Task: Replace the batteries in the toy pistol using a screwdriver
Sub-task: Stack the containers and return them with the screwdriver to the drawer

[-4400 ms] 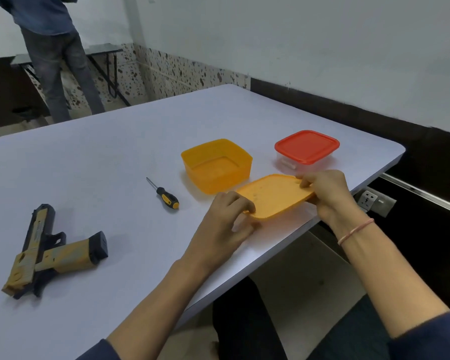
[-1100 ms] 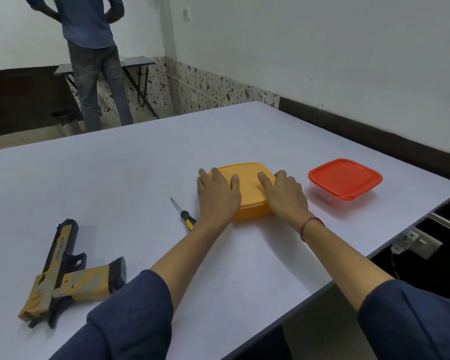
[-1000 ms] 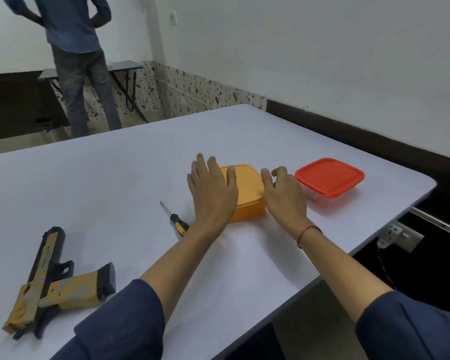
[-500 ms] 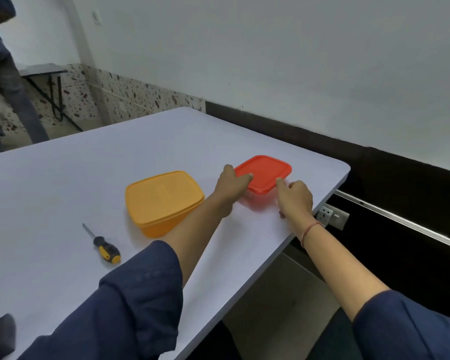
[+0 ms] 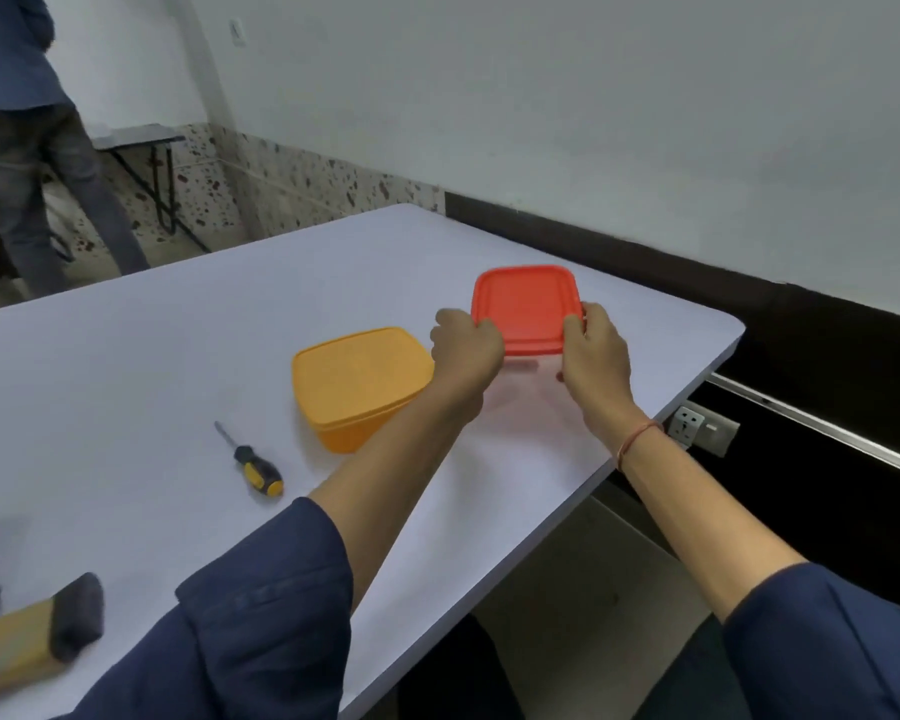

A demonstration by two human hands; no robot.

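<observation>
A clear container with a red lid is held just above the white table near its right edge. My left hand grips its near left corner and my right hand grips its near right corner. The clear body under the lid is mostly hidden by my hands. The closed orange container sits just left of my left hand. A screwdriver with a black and yellow handle lies left of it. The toy pistol's tan and black grip shows at the bottom left; the rest is cut off.
The table's right edge runs close under my right wrist, with a wall socket on the dark panel beyond. A person stands at the far left by a folding table.
My hands left the closed orange container and went right to the red-lidded container. Both now grip it, and it sits nearer me and slightly raised. The view has turned right.
</observation>
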